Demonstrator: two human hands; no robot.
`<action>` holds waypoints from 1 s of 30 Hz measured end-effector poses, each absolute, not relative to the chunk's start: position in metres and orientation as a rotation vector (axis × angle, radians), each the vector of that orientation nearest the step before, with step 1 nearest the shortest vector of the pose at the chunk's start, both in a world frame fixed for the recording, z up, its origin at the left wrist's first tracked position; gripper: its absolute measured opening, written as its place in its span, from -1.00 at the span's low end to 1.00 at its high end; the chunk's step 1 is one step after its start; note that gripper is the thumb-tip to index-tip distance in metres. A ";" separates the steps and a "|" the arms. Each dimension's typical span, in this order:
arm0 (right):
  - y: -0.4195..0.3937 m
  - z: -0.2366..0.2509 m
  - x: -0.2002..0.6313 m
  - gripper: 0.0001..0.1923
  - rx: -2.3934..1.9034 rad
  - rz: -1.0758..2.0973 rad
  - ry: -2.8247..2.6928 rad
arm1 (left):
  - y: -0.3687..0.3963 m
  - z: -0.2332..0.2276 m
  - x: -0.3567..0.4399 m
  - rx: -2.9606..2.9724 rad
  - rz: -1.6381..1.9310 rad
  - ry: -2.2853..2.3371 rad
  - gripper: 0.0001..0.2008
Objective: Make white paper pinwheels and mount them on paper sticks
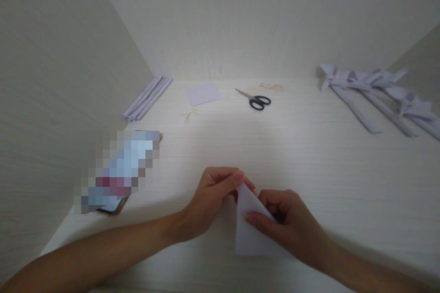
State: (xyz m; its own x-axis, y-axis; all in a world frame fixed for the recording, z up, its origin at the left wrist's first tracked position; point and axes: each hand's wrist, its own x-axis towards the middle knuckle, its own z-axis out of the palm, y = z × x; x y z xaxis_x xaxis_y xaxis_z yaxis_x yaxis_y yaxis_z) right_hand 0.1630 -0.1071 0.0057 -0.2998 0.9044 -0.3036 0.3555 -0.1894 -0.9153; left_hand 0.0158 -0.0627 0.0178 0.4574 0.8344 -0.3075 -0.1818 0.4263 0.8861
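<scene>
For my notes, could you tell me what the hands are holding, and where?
A folded white paper: left hand pinches its top corner, right hand presses its right edge with fingers.

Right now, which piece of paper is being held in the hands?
The folded white paper at the front, pinched by both hands; the flat square lies untouched near the scissors.

I cannot read any text, label or number here; the phone screen [118,171] is blurred out.
</scene>
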 end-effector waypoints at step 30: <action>-0.104 0.004 0.163 -0.74 -1.464 1.582 -1.519 | -0.065 0.021 0.018 0.909 0.765 0.983 -0.84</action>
State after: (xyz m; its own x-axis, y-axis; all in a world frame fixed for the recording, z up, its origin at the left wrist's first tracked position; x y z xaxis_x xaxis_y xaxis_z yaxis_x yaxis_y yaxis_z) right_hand 0.1631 -0.1036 0.0042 -0.2976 0.8897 -0.3462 0.3097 -0.2530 -0.9165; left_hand 0.0176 -0.0654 0.0212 0.3666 0.8608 -0.3531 -0.1311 0.4236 0.8963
